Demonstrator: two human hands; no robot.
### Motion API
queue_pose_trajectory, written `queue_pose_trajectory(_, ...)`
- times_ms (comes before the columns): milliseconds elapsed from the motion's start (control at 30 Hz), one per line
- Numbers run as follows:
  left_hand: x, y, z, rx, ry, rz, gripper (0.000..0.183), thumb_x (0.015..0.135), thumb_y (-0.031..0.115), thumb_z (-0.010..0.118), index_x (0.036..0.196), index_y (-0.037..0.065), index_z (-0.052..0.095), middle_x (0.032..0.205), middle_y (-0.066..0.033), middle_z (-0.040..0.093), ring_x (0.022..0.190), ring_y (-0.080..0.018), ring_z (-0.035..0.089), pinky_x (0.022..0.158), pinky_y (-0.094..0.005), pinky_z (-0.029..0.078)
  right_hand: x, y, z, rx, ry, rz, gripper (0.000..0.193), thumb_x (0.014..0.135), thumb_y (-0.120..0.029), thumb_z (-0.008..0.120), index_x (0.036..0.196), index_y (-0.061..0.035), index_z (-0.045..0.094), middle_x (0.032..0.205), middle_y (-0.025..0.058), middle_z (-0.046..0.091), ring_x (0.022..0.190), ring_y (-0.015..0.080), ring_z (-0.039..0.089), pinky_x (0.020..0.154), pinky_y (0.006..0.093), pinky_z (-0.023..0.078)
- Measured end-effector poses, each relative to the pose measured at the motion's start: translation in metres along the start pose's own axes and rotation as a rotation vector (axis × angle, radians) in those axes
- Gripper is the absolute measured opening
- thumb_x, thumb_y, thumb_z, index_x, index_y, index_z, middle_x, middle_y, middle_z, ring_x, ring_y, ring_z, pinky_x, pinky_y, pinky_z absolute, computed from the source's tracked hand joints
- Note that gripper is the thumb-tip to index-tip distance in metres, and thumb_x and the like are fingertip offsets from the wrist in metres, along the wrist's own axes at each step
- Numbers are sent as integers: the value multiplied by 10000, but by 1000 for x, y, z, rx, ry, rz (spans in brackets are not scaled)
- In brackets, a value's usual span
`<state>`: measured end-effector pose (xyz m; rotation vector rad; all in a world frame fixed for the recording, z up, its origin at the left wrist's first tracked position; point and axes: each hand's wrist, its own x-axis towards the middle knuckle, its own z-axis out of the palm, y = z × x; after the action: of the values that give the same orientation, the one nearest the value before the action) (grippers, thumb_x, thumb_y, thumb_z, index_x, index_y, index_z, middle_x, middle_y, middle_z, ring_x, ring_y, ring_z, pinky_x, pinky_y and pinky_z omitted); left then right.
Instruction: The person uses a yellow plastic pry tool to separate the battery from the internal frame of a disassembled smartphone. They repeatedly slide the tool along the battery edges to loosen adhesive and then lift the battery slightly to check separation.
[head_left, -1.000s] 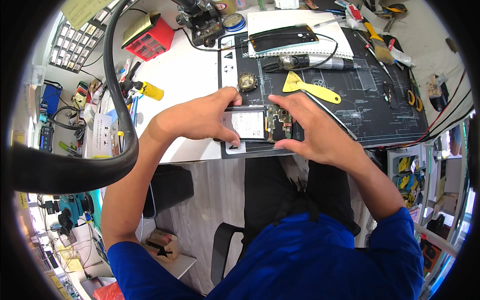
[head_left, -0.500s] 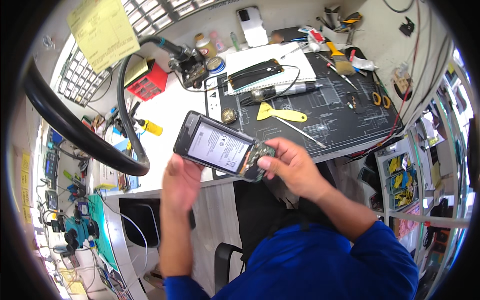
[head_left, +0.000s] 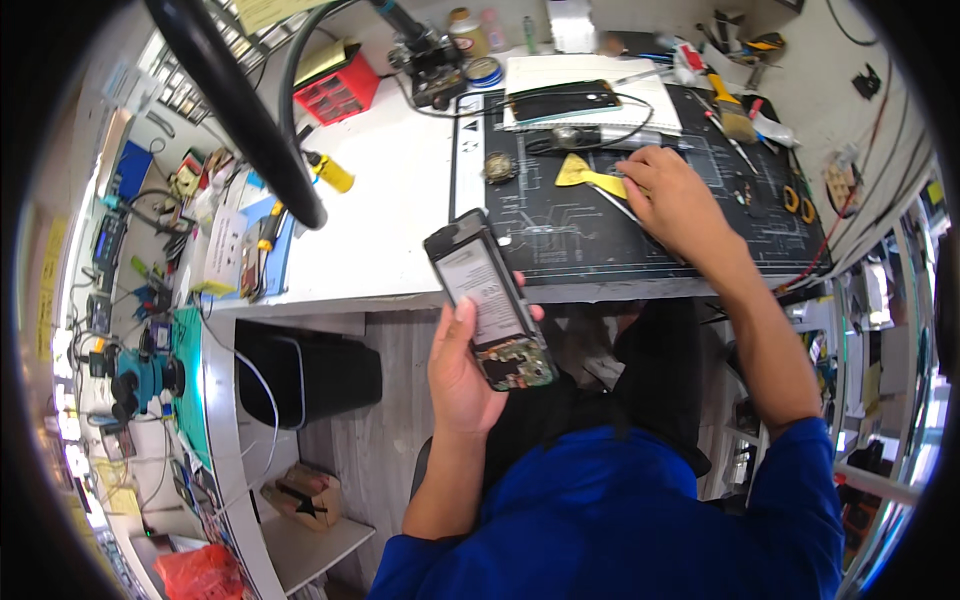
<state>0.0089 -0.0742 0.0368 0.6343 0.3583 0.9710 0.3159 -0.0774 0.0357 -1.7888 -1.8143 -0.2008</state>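
Observation:
My left hand (head_left: 468, 385) is closed around an opened smartphone (head_left: 490, 300), tilted with its top away from me. The phone's pale battery (head_left: 478, 285) faces up, and at the near end a green circuit board (head_left: 512, 366) lies bare. My left thumb rests across the battery. Over the black work mat (head_left: 560, 245), my right hand (head_left: 680, 205) is at the handle of a yellow plastic scraper (head_left: 590, 177), thumb and fingers around its end. Whether they grip it I cannot tell. A thin metal tool (head_left: 622, 207) runs from beside the scraper to under my right hand.
Beyond the scraper, a dark phone panel (head_left: 566, 101) and a cable lie on a white notebook (head_left: 530, 72). A round metal piece (head_left: 498, 167) sits left of the scraper. Scissors (head_left: 799, 203) and a brush (head_left: 735, 118) lie right. A thick black arm (head_left: 240, 110) hangs over the left side.
My right hand has let go of the phone and moved up and right to the scraper. My left hand has turned the phone more upright and brought it nearer me. The view has shifted.

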Motion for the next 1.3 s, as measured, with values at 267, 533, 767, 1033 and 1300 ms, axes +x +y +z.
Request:
queue_pose_trajectory(267, -11, 8, 5, -43, -4, -29, 445, 1121, 280, 470, 1465, -1, 446, 1338, -245, 635, 1103, -351, 723, 937, -444, 624, 15, 8, -10, -7, -269, 18, 172, 949, -128, 656, 1032, 4, 730, 1022, 163, 646, 1029, 331, 643, 896, 435, 536)
queue_pose_trajectory(533, -6, 9, 16, 160, 70, 24, 441, 1111, 273, 480, 1442, -16, 446, 1317, -263, 643, 1085, -344, 735, 932, -463, 632, 20, 8, 11, 24, -150, -109, 165, 935, -133, 683, 998, 12, 730, 975, 155, 653, 973, 345, 652, 884, 438, 536)
queue_pose_trajectory(767, -7, 9, 15, 261, 97, 93, 429, 1116, 257, 463, 1442, -21, 458, 1314, -252, 652, 1084, -336, 732, 952, -471, 618, 30, -1, 13, 17, -198, -30, 170, 912, -133, 690, 984, 20, 704, 987, 161, 647, 989, 353, 640, 900, 445, 530)
queue_pose_trajectory(1033, -9, 13, 18, 276, 119, 57, 427, 1120, 246, 429, 1444, -30, 467, 1316, -241, 655, 1085, -348, 729, 926, -445, 621, 49, -6, 8, -32, -354, 115, 246, 843, -172, 706, 962, 38, 661, 1018, 204, 650, 1024, 378, 636, 939, 470, 514)
queue_pose_trajectory(1300, -9, 12, 13, 162, 151, 14, 437, 1123, 243, 417, 1455, -37, 466, 1331, -236, 650, 1093, -350, 727, 903, -437, 628, 41, 5, 1, 188, -368, 152, 290, 902, -151, 671, 1144, -1, 615, 1078, 209, 680, 1024, 363, 652, 914, 446, 511)
